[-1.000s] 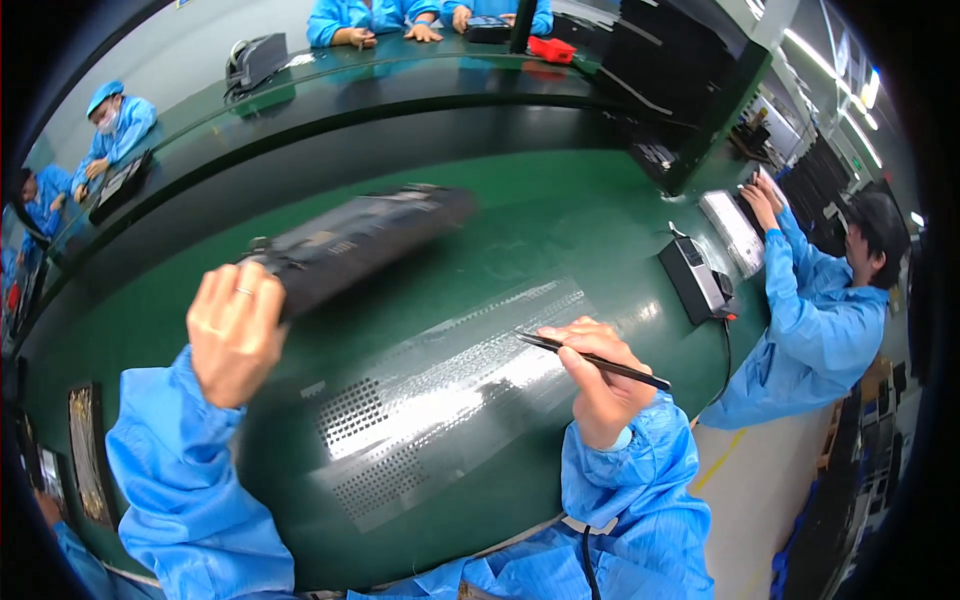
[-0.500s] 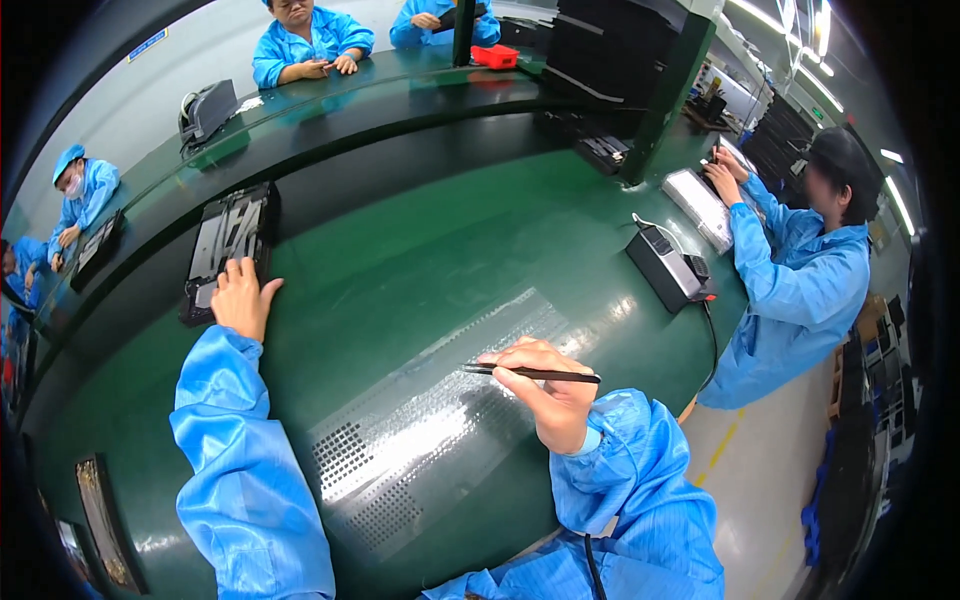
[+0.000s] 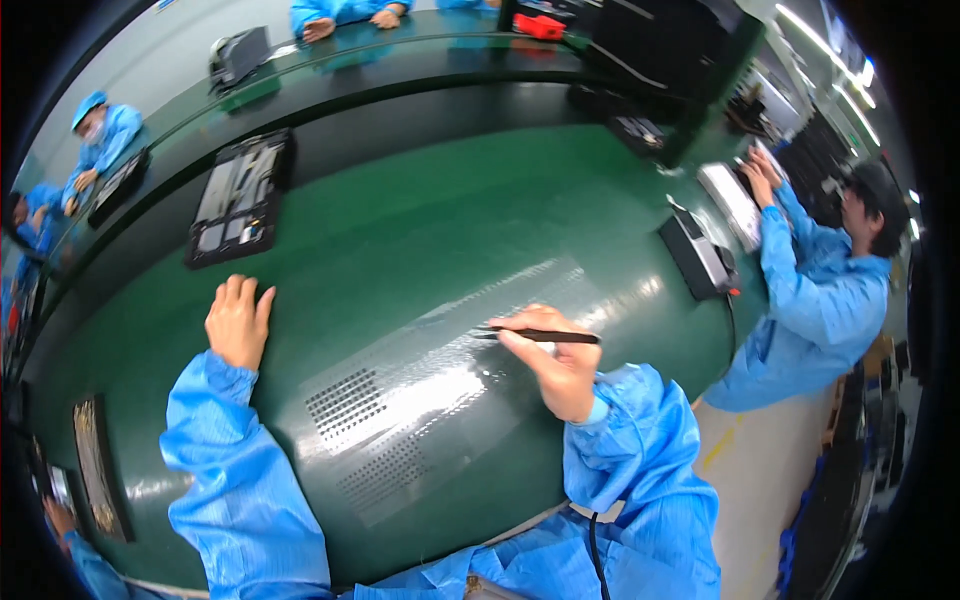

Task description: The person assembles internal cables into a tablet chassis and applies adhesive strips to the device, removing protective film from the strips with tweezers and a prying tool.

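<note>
Black tweezers (image 3: 550, 336) lie in the grip of my right hand (image 3: 560, 370), their tips pointing left above a clear plastic sheet (image 3: 450, 350). Rows of small dark pieces show at the sheet's lower left end, and light glares off its middle. My left hand (image 3: 238, 322) rests palm down on the green table, fingers stretched and holding nothing. Beyond its fingertips, with a gap between, sits a black tray (image 3: 243, 198) of grey and dark flat parts.
A black-and-silver box device (image 3: 698, 256) with a cable stands at the right, by a co-worker (image 3: 820, 260) handling a white package (image 3: 730, 205). A long narrow tray (image 3: 100, 468) lies far left. A dark post (image 3: 715, 90) rises at the back right. Other co-workers sit across the table.
My left hand has come away from the black tray and now lies nearer on the table. My right hand still holds the tweezers over the sheet. The whole view has shifted slightly.
</note>
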A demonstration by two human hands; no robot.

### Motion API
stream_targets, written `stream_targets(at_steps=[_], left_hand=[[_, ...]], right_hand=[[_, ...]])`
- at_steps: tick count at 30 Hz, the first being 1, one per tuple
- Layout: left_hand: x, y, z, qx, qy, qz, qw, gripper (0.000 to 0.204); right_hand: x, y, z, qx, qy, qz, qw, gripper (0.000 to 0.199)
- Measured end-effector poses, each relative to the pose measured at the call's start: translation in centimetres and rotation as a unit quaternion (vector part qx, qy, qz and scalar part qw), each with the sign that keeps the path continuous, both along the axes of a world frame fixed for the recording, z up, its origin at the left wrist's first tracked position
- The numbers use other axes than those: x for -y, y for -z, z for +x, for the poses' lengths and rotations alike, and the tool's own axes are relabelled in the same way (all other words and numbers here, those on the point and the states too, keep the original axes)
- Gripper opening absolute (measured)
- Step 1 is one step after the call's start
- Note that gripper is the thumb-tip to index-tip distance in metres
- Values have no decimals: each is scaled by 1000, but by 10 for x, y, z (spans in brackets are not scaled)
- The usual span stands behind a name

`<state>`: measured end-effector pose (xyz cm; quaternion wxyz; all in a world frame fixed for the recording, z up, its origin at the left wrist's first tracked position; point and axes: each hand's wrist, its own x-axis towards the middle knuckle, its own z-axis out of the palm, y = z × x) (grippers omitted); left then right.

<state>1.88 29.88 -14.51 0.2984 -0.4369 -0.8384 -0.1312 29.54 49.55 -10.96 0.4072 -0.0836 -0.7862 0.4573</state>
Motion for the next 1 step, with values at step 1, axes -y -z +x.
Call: stream_targets(at_steps=[1], left_hand=[[10,3,0,11,-10,-10,1000,22]], right_hand=[[1,3,-2,16,-17,-9,1000,13]])
